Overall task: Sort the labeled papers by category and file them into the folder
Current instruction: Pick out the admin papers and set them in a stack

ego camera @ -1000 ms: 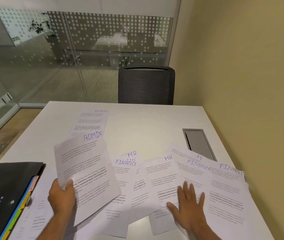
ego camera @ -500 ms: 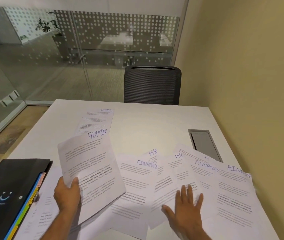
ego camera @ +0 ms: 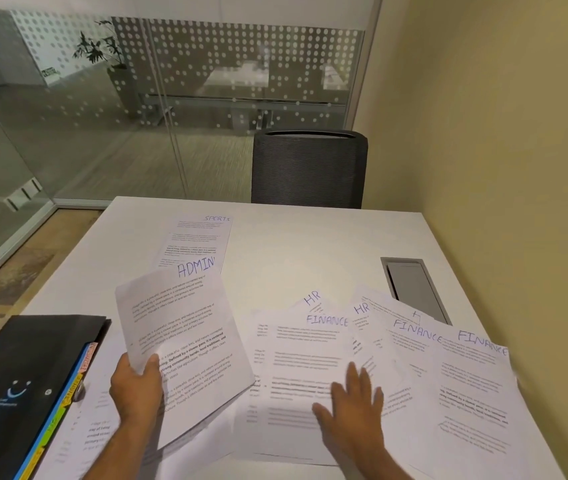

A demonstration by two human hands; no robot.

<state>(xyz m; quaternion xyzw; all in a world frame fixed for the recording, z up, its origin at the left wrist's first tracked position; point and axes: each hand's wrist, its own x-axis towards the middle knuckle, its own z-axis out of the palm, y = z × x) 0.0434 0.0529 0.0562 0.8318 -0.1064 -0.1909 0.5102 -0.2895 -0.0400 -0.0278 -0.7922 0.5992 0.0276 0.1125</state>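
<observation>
left hand pinching the admin sheet, folder lying just left of it

the left hand (ego camera: pixel 136 389) is pinching the admin sheet (ego camera: pixel 178 344) at lower centre; the folder (ego camera: pixel 16 386) is lying lower left, nearer it than the right hand (ego camera: pixel 351 407), which is pressing spread fingers on the finance sheets (ego camera: pixel 296 368)

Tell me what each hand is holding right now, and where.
Left hand grips the ADMIN sheet at its near left corner. Right hand holds nothing; it rests flat on the spread papers.

Glass-walled office with desk (ego camera: pixel 310 244)
</observation>
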